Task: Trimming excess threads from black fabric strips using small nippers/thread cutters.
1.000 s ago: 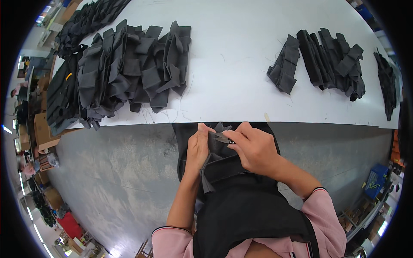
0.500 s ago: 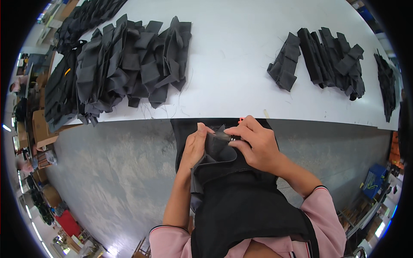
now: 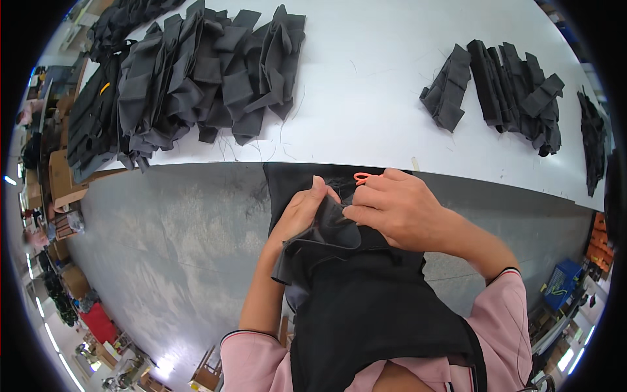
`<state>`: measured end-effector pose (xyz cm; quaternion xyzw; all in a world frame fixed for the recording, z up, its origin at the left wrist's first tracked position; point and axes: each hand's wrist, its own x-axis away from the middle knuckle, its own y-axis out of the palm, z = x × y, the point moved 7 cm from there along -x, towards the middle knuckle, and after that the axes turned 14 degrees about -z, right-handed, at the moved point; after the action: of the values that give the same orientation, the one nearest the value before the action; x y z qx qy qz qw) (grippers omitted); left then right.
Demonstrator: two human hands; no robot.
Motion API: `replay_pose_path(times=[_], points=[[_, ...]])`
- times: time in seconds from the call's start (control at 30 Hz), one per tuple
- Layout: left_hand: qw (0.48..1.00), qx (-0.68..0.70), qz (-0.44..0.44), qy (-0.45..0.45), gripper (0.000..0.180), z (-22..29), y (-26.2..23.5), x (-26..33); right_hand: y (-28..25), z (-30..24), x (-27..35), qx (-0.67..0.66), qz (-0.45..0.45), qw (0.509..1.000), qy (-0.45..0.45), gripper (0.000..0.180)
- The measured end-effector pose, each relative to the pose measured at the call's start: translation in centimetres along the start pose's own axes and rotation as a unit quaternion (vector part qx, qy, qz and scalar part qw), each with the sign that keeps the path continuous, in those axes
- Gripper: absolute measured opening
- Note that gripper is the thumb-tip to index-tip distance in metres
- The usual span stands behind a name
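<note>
A dark grey fabric piece [image 3: 333,230] with folded edges hangs in front of my black apron [image 3: 372,297]. My left hand [image 3: 302,210] is closed on its left upper edge, thumb pointing up. At the fabric's upper right edge, the fingers of my right hand [image 3: 398,208] are curled and pressed together, touching the cloth. From that hand sticks out the orange-red loop [image 3: 362,177] of thread snips; their blades are hidden by my fingers now. Loose dark threads lie on the apron just above the cloth.
A white table [image 3: 366,117] stands ahead, its near edge just beyond my hands. Piled dark grey fabric pieces [image 3: 215,72] lie on its left; smaller bundles [image 3: 516,95] and a single folded strip [image 3: 447,88] lie right. Cardboard boxes [image 3: 62,176] stand left, a blue crate [image 3: 563,282] right.
My right hand has turned and closed in on the fabric edge, so the snips' blades no longer show and the loop shows more. The table and piles have shifted slightly in view.
</note>
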<state>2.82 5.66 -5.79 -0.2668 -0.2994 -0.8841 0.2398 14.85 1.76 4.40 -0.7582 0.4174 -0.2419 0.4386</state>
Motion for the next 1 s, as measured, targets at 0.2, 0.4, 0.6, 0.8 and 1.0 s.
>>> replay_pose_path(times=[0.2, 0.4, 0.6, 0.8, 1.0], points=[[0.999, -0.031, 0.018, -0.009, 0.059, 0.0, -0.1, 0.3, 1.2, 0.5, -0.9, -0.131, -0.049, 0.989, -0.038, 0.022], [0.998, -0.036, -0.058, -0.003, 0.063, -0.3, 0.0, -0.2, 6.5, 3.7, 1.2, -0.745, -0.017, 0.639, 0.191, 0.023], [0.998, -0.060, -0.027, 0.007, 0.062, -1.3, -0.3, -0.8, 3.9, 4.6, 1.3, -0.732, 0.085, 0.663, 0.131, 0.025], [0.998, -0.045, -0.041, -0.033, 0.065, -0.8, -0.2, -0.3, 1.1, 1.4, 0.8, -0.208, -0.040, 0.972, 0.101, 0.027], [0.997, -0.067, -0.020, -0.026, 0.066, -0.7, 0.0, -0.3, 0.7, 0.0, -0.3, -0.104, -0.031, 0.993, 0.052, 0.024]])
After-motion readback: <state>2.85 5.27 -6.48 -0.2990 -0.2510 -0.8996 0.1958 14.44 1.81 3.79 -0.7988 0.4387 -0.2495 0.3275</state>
